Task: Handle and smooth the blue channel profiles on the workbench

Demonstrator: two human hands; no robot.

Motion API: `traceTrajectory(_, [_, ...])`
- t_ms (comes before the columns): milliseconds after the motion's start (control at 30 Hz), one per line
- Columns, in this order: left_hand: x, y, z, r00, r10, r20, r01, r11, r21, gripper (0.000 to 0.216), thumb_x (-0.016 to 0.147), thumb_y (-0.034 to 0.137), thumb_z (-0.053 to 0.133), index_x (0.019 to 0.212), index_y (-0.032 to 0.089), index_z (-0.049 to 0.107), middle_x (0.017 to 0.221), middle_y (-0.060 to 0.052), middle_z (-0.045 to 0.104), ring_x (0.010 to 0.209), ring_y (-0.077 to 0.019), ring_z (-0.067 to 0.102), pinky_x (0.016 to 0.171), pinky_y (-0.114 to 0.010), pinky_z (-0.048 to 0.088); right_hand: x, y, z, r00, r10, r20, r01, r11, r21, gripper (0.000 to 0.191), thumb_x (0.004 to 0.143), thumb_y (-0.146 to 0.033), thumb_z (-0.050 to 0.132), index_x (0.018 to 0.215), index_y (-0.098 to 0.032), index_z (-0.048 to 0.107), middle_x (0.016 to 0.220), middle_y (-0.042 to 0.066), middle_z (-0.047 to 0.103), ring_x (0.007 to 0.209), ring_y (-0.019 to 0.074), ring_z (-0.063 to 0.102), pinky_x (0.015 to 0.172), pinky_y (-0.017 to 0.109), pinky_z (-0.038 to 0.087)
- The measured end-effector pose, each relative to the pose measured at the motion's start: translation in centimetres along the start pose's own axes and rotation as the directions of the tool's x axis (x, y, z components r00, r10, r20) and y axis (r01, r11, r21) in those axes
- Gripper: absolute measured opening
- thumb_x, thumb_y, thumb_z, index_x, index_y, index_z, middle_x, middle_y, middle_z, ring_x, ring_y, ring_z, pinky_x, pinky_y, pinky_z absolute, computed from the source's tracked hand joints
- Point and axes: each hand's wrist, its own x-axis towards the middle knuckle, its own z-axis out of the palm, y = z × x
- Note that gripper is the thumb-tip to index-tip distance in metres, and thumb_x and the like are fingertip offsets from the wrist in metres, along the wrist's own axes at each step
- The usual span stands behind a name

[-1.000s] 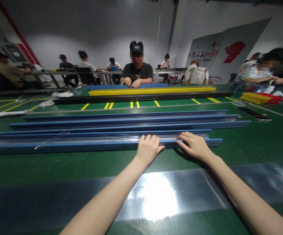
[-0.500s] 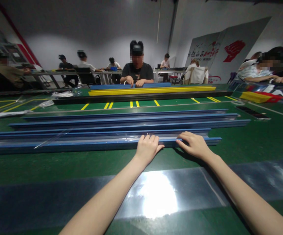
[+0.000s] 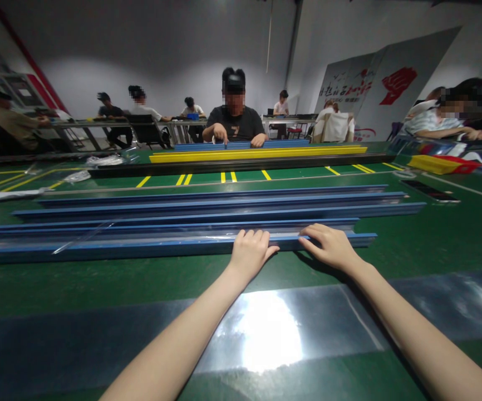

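A long blue plastic channel (image 3: 141,249) lies across the green table, its open side facing up, with clear film (image 3: 199,236) inside it. My left hand (image 3: 251,248) is closed over its near edge, fingers bent into the channel and thumb stretched to the right along the front. Closer to the channel's right end, my right hand (image 3: 328,243) holds the same edge, thumb in front and fingers inside. The fingertips of both hands are partly hidden. A narrow clear strip (image 3: 83,236) slants across the channel farther left.
Several more blue channels (image 3: 224,212) lie parallel just beyond. A wide clear film sheet (image 3: 141,328) stretches across the table in front of me. Farther off are a black channel (image 3: 266,164), a yellow channel (image 3: 266,154), a phone (image 3: 431,191) and a co-worker (image 3: 235,125).
My hands and the near channel stay almost in place. Across the table, the co-worker's hands have moved apart, and the blue channel there has shifted to the right.
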Motion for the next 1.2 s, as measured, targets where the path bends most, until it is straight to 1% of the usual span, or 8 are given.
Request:
traceTrajectory(200, [0.05, 0.08, 0.01, 1.000, -0.002, -0.002, 0.002, 1.000, 0.007, 0.032, 0.078, 0.048, 0.054, 0.076, 0.017, 0.056, 0.070, -0.004, 0.062, 0.069, -0.0195, 0.056, 0.065, -0.031, 0.031, -0.01, 0.14, 0.22, 0.999, -0.043, -0.024, 0.043, 0.999, 0.004, 0.034, 0.087, -0.039, 0.035, 0.088, -0.020, 0.062, 0.096, 0.005, 0.065, 0.090, 0.0165, 0.058, 0.073, 0.025, 0.042])
traceTrajectory(433, [0.02, -0.01, 0.03, 1.000, 0.002, 0.009, -0.002, 1.000, 0.002, 0.032, 0.078, 0.048, 0.053, 0.076, 0.016, 0.056, 0.071, -0.005, 0.062, 0.070, -0.0198, 0.056, 0.064, -0.031, 0.030, -0.01, 0.03, 0.18, 0.997, -0.057, -0.056, 0.057, 0.998, 0.011, 0.032, 0.087, -0.038, 0.036, 0.090, -0.020, 0.062, 0.101, 0.005, 0.064, 0.093, 0.0161, 0.057, 0.074, 0.025, 0.043])
traceTrajectory(633, [0.07, 0.04, -0.18, 0.999, -0.006, 0.033, 0.006, 1.000, 0.006, 0.032, 0.078, 0.048, 0.053, 0.082, 0.016, 0.055, 0.074, -0.005, 0.061, 0.072, -0.0196, 0.056, 0.065, -0.031, 0.030, -0.03, 0.00, 0.17, 0.997, -0.048, -0.059, 0.049, 0.999, 0.019, 0.031, 0.086, -0.038, 0.037, 0.091, -0.020, 0.061, 0.101, 0.006, 0.064, 0.093, 0.0170, 0.057, 0.074, 0.026, 0.043])
traceTrajectory(767, [0.08, 0.12, -0.29, 0.999, -0.022, 0.039, 0.021, 0.999, 0.026, 0.035, 0.077, 0.049, 0.054, 0.087, 0.015, 0.053, 0.073, -0.004, 0.060, 0.071, -0.0199, 0.055, 0.064, -0.031, 0.030, -0.06, 0.00, 0.13, 0.999, -0.013, -0.044, 0.015, 0.999, 0.045, 0.031, 0.086, -0.039, 0.037, 0.094, -0.019, 0.059, 0.099, 0.007, 0.064, 0.089, 0.0180, 0.059, 0.073, 0.028, 0.043])
traceTrajectory(933, [0.09, 0.09, -0.21, 0.998, -0.043, 0.047, 0.043, 0.999, 0.006, 0.035, 0.077, 0.050, 0.054, 0.082, 0.016, 0.053, 0.073, -0.005, 0.060, 0.072, -0.0202, 0.055, 0.064, -0.031, 0.030, -0.05, -0.08, 0.08, 0.999, 0.011, -0.037, -0.008, 0.998, 0.061, 0.031, 0.085, -0.040, 0.038, 0.094, -0.019, 0.059, 0.097, 0.008, 0.064, 0.088, 0.0183, 0.059, 0.071, 0.028, 0.043])
traceTrajectory(1200, [0.10, 0.12, -0.10, 0.997, -0.061, 0.041, 0.061, 0.998, 0.008, 0.035, 0.075, 0.051, 0.056, 0.079, 0.016, 0.053, 0.072, -0.005, 0.061, 0.073, -0.0201, 0.055, 0.064, -0.031, 0.030, -0.06, 0.00, 0.17, 1.000, 0.004, -0.026, -0.003, 0.999, 0.055, 0.032, 0.086, -0.041, 0.036, 0.095, -0.019, 0.058, 0.099, 0.008, 0.064, 0.090, 0.0179, 0.058, 0.073, 0.028, 0.043])
